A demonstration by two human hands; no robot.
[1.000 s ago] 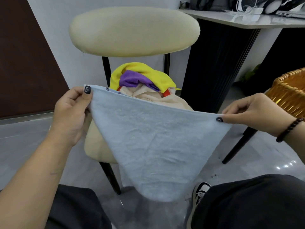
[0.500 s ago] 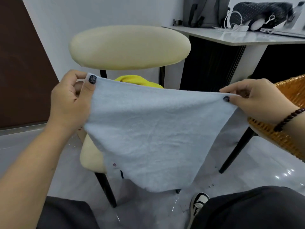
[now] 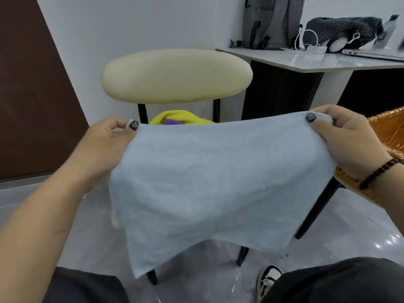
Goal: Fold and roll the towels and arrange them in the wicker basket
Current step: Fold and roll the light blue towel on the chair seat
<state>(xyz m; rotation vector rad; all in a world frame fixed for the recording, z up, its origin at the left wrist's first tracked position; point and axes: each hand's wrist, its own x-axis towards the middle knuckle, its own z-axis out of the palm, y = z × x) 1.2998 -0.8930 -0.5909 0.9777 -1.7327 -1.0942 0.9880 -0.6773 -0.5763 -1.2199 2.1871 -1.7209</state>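
I hold a light blue towel (image 3: pixel 209 184) spread out in the air in front of me. My left hand (image 3: pixel 102 147) pinches its upper left corner and my right hand (image 3: pixel 349 141) pinches its upper right corner. The towel hangs down and hides most of the chair seat behind it. Above its top edge peek a yellow towel (image 3: pixel 183 117) and a purple towel (image 3: pixel 172 122) from a pile on the chair. The wicker basket (image 3: pixel 387 132) is at the right edge, partly behind my right wrist.
A cream padded chair (image 3: pixel 175 75) with black legs stands straight ahead. A table (image 3: pixel 328 60) at the back right carries a grey backpack (image 3: pixel 271 20), a dark dotted bag (image 3: pixel 343 31) and cables. My knees and one shoe (image 3: pixel 269 278) are at the bottom, over a glossy grey floor.
Both hands have shifted along the towel's top edge and stretched it wider and flatter. The towel now hangs as a broad sheet instead of a point, covering more of the pile.
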